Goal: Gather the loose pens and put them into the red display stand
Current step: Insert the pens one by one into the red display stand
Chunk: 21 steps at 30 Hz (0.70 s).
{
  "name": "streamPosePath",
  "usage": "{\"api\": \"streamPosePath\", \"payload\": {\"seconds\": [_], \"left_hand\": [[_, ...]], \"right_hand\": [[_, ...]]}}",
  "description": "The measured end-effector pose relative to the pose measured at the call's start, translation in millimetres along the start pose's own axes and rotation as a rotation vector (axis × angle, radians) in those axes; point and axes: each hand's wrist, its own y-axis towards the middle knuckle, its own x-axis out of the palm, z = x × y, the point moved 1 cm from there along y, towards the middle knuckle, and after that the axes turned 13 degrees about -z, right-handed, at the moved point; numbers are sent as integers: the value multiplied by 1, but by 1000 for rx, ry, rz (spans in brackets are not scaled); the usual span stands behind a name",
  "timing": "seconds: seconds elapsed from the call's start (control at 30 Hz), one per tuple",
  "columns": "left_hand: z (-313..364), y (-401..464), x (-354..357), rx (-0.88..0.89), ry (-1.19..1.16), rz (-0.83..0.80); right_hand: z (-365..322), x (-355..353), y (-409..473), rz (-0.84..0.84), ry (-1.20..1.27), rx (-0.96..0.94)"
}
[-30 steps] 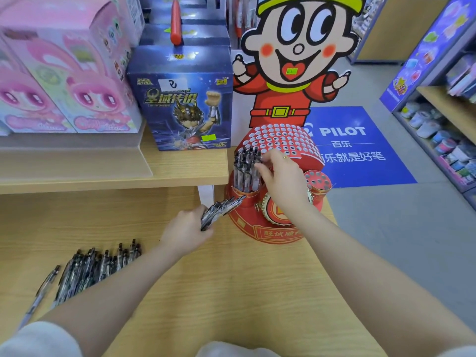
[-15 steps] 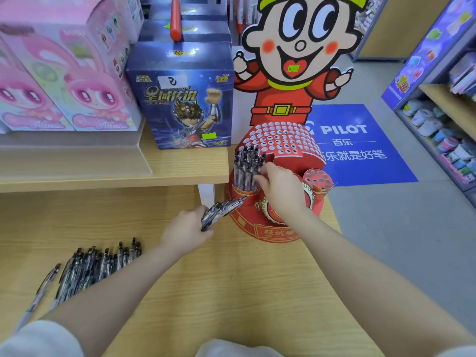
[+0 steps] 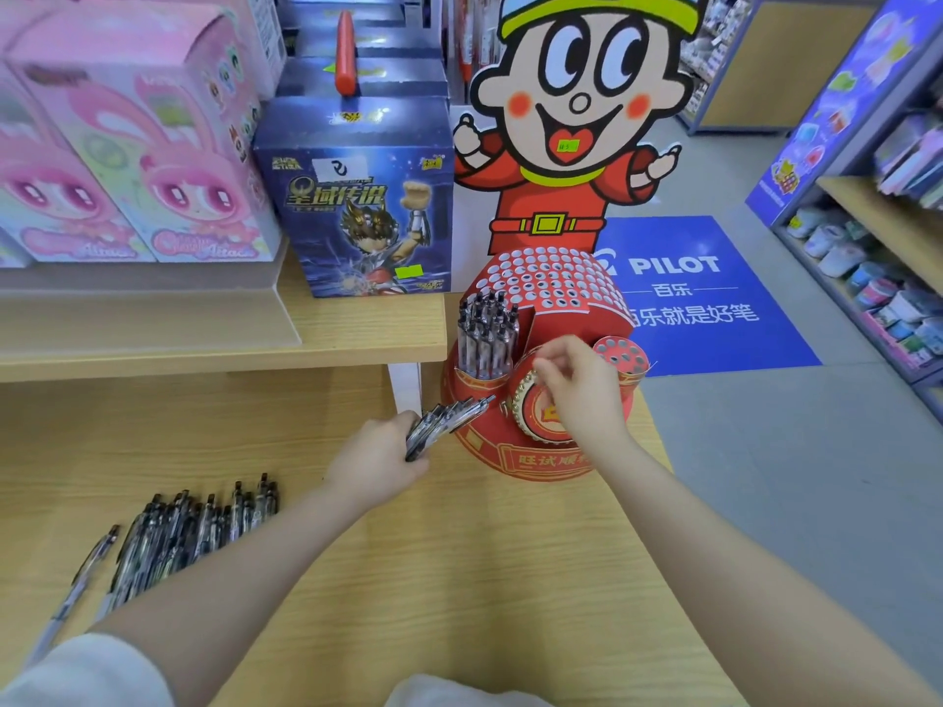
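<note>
Mid-restock, seen from the head camera: left hand (image 3: pixel 375 464) clenched around a small bundle of pens (image 3: pixel 446 421), tips aimed at the red display stand (image 3: pixel 541 359) on the desk (image 3: pixel 459 579). Right hand (image 3: pixel 581 387) hovering before the stand, fingers loosely curled, apparently holding nothing. Next move, likely: drawing one pen from the bundle and seating it in a free hole. Loose pens (image 3: pixel 189 528), slim, dark and clear-barrelled, heaped at desk's left.

the display stand (image 3: pixel 536 441) is set at the bench's (image 3: pixel 408 579) far right corner, with pens (image 3: pixel 485 339) stood in its left side. loose pens (image 3: pixel 189 528) are laid near the left edge.
</note>
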Motion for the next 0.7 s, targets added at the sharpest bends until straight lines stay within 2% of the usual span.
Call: {"api": "streamPosePath", "payload": {"seconds": [0.13, 0.2, 0.53, 0.7], "left_hand": [[15, -2, 1, 32, 7, -2], [23, -4, 1, 50, 8, 1], [53, -9, 11, 73, -43, 31], [71, -5, 17, 102, -99, 55]], "right_hand": [[11, 4, -19, -350, 39, 50], [11, 7, -24, -452, 33, 51], [12, -14, -38, -416, 322, 22], [18, -22, -41, -370, 490, 103]]}}
